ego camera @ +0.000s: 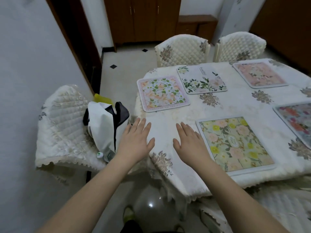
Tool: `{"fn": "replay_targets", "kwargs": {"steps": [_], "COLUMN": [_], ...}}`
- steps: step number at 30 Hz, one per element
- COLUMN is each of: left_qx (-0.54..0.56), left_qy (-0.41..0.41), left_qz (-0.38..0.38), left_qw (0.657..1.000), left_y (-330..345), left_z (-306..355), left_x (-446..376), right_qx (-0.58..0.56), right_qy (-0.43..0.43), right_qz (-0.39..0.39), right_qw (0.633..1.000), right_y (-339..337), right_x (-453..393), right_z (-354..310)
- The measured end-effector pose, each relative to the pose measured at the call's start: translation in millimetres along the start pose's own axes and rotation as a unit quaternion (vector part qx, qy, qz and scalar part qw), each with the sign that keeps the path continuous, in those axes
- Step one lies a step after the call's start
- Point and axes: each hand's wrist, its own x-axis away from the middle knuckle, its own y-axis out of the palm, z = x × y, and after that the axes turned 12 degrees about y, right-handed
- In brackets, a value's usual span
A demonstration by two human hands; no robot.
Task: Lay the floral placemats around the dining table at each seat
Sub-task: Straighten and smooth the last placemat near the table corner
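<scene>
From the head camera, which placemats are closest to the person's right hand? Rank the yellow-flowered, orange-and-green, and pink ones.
From the right hand:
1. Yellow-flowered placemat, just beside it on the right.
2. Orange-and-green placemat, ahead, near the table's left edge.
3. Pink placemat, far side, right.

One head-worn wide-angle view, looking forward and down over a table corner.

The camera sat above and just behind the near corner of the dining table point(168, 132), facing across it toward the far chairs point(183, 49) and wooden cabinets point(143, 19). Both forearms reached in from the bottom edge, close to the lens, and the frame's edges bent outward. There was no second view to share the scene with.
</scene>
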Motion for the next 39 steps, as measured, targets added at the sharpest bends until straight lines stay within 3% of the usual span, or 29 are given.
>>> {"fn": "replay_targets", "kwargs": {"steps": [7,14,31,39], "left_qx": [0.012,0.005,0.001,0.086], "left_qy": [0.031,0.058,0.052,-0.027], "left_qz": [0.005,0.021,-0.046,-0.109], "left_qw": [0.999,0.998,0.998,0.99], "left_y": [-1.5,-4.5,53.0,106.8], "left_z": [-76.2,-121.1,-145.1,-153.9], "left_x": [-21.8,-53.3,-190.4,-248.5], "right_qx": [-0.014,0.004,-0.028,-0.044], "right_qy": [0.027,0.054,0.079,0.116], "right_qz": [0.018,0.031,0.021,-0.016], "right_qw": [0.999,0.998,0.996,0.992], "right_y": [13.0,12.3,21.5,44.5], "right_x": [-31.6,-71.0,-239.6,-326.9], "right_z": [-73.1,-93.6,-31.6,5.2]}}
